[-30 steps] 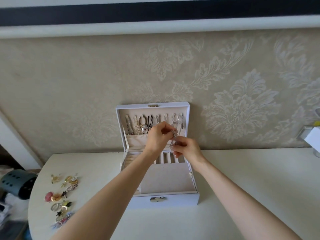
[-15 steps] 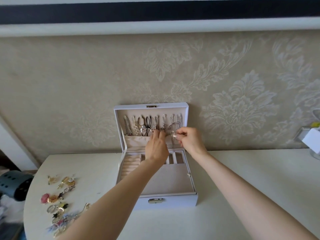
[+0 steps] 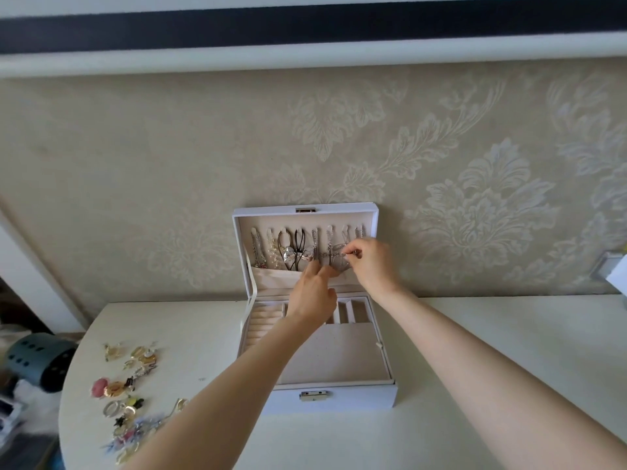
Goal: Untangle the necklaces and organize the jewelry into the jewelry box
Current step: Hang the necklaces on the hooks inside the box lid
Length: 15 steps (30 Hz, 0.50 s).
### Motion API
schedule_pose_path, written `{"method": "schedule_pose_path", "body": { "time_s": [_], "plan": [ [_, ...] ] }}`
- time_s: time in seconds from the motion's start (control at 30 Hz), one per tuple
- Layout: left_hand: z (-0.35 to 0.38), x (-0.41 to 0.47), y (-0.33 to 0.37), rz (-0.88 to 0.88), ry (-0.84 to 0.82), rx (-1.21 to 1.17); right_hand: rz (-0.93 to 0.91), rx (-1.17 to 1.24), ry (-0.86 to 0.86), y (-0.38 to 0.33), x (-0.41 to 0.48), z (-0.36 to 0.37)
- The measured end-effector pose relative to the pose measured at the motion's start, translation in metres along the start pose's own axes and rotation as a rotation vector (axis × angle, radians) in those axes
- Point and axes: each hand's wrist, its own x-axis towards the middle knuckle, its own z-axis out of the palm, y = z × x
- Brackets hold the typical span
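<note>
R hand (image 3: 371, 262) raised to lid (image 3: 268, 211) edge, pinching necklace (image 3: 339, 254), L hand (image 3: 314, 296) below

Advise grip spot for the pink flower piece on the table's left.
Likely best: take the pink flower piece by its left and near edges, coming from above: it lies flat on the table, and a gold round piece sits against its right side.

A white jewelry box (image 3: 356, 397) stands open, silver necklaces (image 3: 292, 255) hanging inside its upright lid (image 3: 339, 219), loose colourful jewelry (image 3: 115, 388) scattered left.
</note>
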Motion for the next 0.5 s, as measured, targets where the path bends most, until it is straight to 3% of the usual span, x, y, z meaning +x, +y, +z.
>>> {"method": "schedule_pose_path", "body": {
  "time_s": [0.2,0.4,0.5],
  "plan": [
    [-0.001,0.003,-0.002,-0.017,-0.011,-0.073,-0.035,-0.001,-0.052,0.004,-0.007,0.001],
    [-0.002,0.004,-0.001,-0.023,0.012,-0.127,-0.135,-0.095,0.039,0.01,-0.022,0.0],
    [-0.002,0.003,-0.002,-0.01,0.016,-0.126,-0.131,-0.198,-0.038,0.013,-0.028,0.0]
  ]
}}
